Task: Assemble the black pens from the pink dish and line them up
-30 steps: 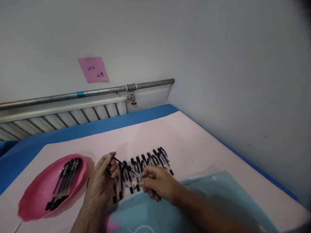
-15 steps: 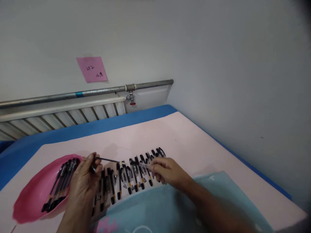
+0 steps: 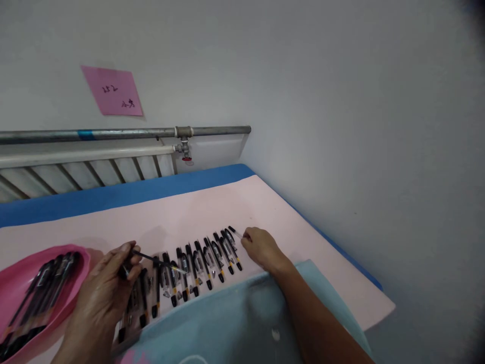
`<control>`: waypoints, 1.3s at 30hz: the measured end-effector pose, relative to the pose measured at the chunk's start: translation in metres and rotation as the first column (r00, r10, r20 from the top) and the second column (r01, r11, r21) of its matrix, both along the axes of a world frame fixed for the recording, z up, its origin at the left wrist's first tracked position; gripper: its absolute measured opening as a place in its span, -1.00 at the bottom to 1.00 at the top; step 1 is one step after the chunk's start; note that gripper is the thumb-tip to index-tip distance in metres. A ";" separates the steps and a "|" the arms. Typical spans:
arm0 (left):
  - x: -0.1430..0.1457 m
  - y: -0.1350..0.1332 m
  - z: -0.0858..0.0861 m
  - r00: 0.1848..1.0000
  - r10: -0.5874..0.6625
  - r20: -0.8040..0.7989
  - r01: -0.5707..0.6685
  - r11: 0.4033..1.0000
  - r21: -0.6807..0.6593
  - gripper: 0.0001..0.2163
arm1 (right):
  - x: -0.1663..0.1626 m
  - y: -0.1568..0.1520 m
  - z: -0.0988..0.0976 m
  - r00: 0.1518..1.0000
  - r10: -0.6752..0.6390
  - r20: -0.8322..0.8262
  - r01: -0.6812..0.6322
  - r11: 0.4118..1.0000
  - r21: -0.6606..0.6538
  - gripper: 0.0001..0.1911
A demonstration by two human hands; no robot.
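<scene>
1 refill point(image 3: 159, 261) is held slanting over the pens point(image 3: 203, 263), clamped in the curled fingers of the left hand point(image 3: 108, 285). Beside the row's right end, 1 tube point(image 3: 236, 232) is pinched by the right hand point(image 3: 263, 248), back upward, forearm stretched forward.

My left hand point(image 3: 104, 288) hides most of a dark piece point(image 3: 123, 272) in its palm and one end of the thin refill point(image 3: 147, 257) I pinch. My right hand point(image 3: 263, 250) covers one end of the clear tube point(image 3: 238, 233). The clear bits point(image 3: 166, 293) among the pens point(image 3: 203, 267) are too small to identify. The left edge crops the pink basin point(image 3: 84, 268); the bottom edge cuts my forearms point(image 3: 318, 313).
</scene>
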State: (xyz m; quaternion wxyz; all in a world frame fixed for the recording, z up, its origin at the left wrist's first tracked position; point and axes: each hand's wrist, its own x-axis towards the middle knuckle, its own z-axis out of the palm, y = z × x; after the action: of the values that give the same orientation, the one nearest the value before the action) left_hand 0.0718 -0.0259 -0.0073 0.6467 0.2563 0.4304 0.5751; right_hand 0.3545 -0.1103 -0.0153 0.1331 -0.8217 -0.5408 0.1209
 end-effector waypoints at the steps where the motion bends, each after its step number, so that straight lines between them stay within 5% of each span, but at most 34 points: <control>1: 0.000 0.000 -0.001 1.000 0.000 -0.006 0.000 1.000 0.001 -0.93 | 0.000 -0.001 0.000 1.000 0.017 -0.002 -0.017 1.000 -0.012 -0.79; 11: 0.008 -0.006 0.001 0.998 -0.030 -0.053 0.028 0.999 -0.032 -0.97 | -0.002 -0.005 0.000 0.994 0.090 -0.068 -0.092 0.995 -0.036 -0.82; 18: 0.024 -0.022 0.003 0.988 -0.119 -0.102 0.117 0.993 -0.033 -0.89 | -0.006 -0.007 0.013 0.978 0.093 -0.187 -0.078 0.993 0.088 -0.77; 20: 0.032 -0.030 0.003 0.980 -0.146 -0.136 0.140 0.988 -0.059 -0.84 | -0.016 -0.010 0.019 0.895 0.199 -0.398 -0.161 0.979 0.127 -0.76; 24: 0.045 -0.042 -0.004 0.962 -0.225 -0.156 0.214 0.973 -0.080 -0.76 | -0.048 -0.020 0.025 0.601 0.393 -0.696 -0.412 0.899 0.151 -0.76; 28: 0.047 -0.046 -0.012 0.940 -0.302 -0.157 0.301 0.953 -0.030 -0.75 | -0.067 -0.024 0.019 0.539 0.446 -0.715 -0.483 0.859 0.172 -0.78; 31: 0.044 -0.043 -0.009 0.952 -0.260 -0.161 0.253 0.966 -0.061 -0.76 | -0.062 -0.022 0.015 0.593 0.452 -0.666 -0.485 0.861 0.153 -0.81; 33: 0.040 -0.039 -0.004 0.969 -0.187 -0.165 0.178 0.982 -0.068 -0.76 | -0.050 -0.018 0.015 0.701 0.405 -0.587 -0.423 0.899 0.116 -0.81; 36: 0.035 -0.033 0.001 0.981 -0.120 -0.156 0.114 0.992 -0.047 -0.76 | -0.025 -0.012 0.014 0.914 0.203 -0.351 -0.204 0.978 0.036 -0.79; 39: 0.035 -0.032 0.001 0.977 -0.151 -0.148 0.141 0.987 -0.073 -0.75 | -0.003 -0.006 0.008 0.984 0.030 -0.174 -0.032 0.999 -0.008 -0.76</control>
State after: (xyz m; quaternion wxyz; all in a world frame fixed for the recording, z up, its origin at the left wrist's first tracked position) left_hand 0.1063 -0.0579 -0.0062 0.6600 0.3104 0.4766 0.4909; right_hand 0.3516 -0.1166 -0.0071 0.1738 -0.8002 -0.5391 0.1971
